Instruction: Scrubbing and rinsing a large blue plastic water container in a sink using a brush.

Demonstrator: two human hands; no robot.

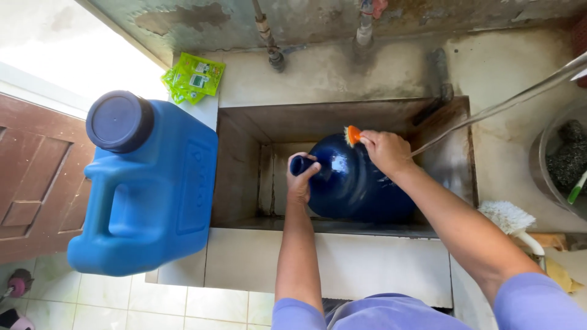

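Note:
A large dark blue water bottle (354,186) lies on its side in a deep steel sink (241,165), its neck pointing left. My left hand (301,177) is wrapped around the bottle's neck. My right hand (385,151) presses an orange brush (352,135) against the bottle's shoulder; only the bristles show past my fingers.
A big light blue jerrycan (147,189) with a dark cap stands on the counter's left edge. Green sachets (194,76) lie behind it. A white brush (510,220) rests at the right, beside a metal pot (559,162). Two pipes (269,36) come down the stained back wall. A thin metal rod (507,104) crosses the sink's right side.

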